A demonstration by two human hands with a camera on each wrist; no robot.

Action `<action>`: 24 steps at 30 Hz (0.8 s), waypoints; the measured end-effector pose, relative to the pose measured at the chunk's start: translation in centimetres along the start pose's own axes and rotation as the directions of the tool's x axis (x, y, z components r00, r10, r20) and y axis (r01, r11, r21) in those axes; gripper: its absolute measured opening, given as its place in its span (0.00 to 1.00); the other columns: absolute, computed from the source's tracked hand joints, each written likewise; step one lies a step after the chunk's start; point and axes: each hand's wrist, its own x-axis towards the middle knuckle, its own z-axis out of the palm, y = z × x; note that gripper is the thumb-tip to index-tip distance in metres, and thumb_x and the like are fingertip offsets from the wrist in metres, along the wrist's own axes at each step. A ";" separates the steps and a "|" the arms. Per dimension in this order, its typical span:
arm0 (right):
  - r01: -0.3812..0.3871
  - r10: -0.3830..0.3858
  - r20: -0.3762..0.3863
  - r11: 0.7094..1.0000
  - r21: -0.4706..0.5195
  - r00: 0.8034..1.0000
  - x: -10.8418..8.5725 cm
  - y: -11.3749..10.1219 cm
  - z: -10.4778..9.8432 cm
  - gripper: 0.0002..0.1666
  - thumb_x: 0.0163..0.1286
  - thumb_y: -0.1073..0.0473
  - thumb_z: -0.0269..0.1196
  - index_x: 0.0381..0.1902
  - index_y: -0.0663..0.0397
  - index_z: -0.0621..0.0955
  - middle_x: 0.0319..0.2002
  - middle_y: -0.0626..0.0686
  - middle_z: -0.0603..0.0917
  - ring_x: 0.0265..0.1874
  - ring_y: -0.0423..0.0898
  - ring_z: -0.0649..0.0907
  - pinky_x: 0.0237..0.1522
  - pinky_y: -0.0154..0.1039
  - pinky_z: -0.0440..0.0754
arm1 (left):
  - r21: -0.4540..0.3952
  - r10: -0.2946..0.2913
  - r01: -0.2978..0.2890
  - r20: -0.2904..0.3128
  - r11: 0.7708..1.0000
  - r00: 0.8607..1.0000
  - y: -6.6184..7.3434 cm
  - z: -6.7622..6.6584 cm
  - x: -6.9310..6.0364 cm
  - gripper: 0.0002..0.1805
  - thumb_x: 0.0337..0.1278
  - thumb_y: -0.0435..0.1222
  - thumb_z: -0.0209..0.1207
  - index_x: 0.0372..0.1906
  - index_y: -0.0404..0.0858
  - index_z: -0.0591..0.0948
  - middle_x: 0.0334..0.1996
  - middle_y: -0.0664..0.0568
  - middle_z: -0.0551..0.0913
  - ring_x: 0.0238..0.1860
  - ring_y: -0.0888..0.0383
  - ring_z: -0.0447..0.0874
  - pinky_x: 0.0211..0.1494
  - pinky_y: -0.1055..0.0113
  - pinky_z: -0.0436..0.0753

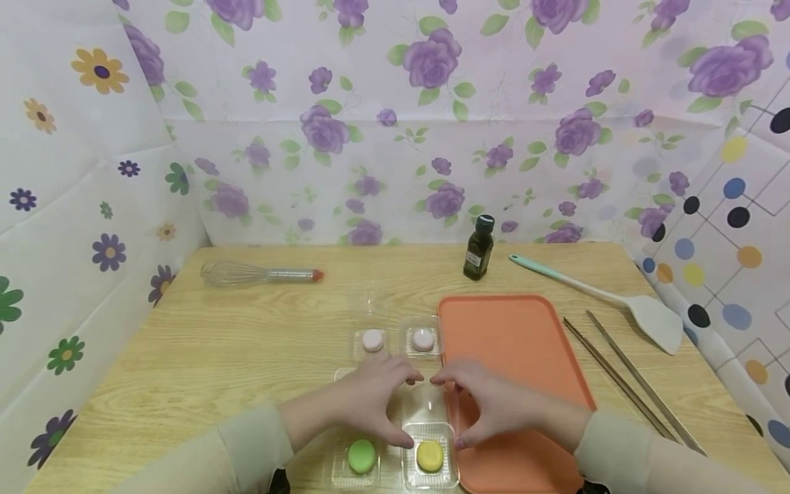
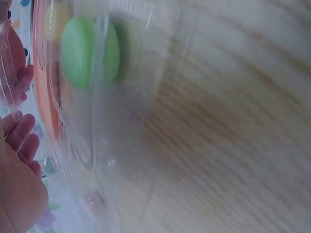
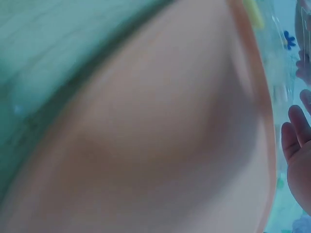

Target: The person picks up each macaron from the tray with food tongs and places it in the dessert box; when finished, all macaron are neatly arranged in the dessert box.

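My left hand (image 1: 373,394) and right hand (image 1: 490,401) face each other with curved fingers. Between them they hold the clear plastic lid (image 1: 427,406) of a small box (image 1: 455,473) with a yellow macaron (image 1: 430,456) in it. In the left wrist view the clear lid (image 2: 7,68) stands between fingers of both hands, above the boxes. To the left, a green macaron (image 1: 362,456) sits in another clear box (image 1: 336,473). Farther back, a pale pink macaron (image 1: 373,340) and a second pale pink macaron (image 1: 422,339) sit in clear boxes.
An orange tray (image 1: 503,329) lies under my right hand. Right of it are metal chopsticks or tongs (image 1: 636,381), hard to tell, and a white spatula (image 1: 657,322). A dark bottle (image 1: 479,248) stands behind the tray, and a whisk (image 1: 262,274) lies at the back left.
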 end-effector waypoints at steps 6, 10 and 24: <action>0.144 -0.150 -0.015 0.970 -0.196 0.989 -0.3 -0.4 1.1 0.48 0.44 0.38 0.72 0.59 0.52 0.69 0.54 0.47 0.68 0.53 0.42 0.68 0.54 0.39 0.70 | 0.110 0.052 -0.053 0.011 0.993 0.999 0.6 0.7 -0.5 0.46 0.30 0.68 0.64 0.56 0.45 0.70 0.49 0.61 0.72 0.49 0.62 0.65 0.54 0.64 0.67; 0.198 -0.205 -0.006 0.951 -0.238 0.979 -0.4 -0.7 1.7 0.46 0.45 0.37 0.71 0.58 0.52 0.69 0.53 0.46 0.68 0.51 0.41 0.67 0.52 0.36 0.69 | 0.154 0.069 -0.073 0.029 0.985 0.997 0.8 1.4 -0.7 0.47 0.29 0.70 0.62 0.55 0.46 0.70 0.47 0.62 0.72 0.47 0.64 0.65 0.50 0.68 0.67; 0.176 -0.182 0.013 0.927 -0.331 0.983 -0.3 -0.9 2.8 0.47 0.44 0.32 0.69 0.57 0.51 0.69 0.50 0.44 0.68 0.47 0.39 0.67 0.50 0.37 0.68 | 0.325 0.119 -0.123 0.031 0.938 0.992 0.8 2.4 -1.0 0.47 0.30 0.73 0.59 0.55 0.45 0.70 0.45 0.63 0.70 0.43 0.65 0.65 0.44 0.72 0.64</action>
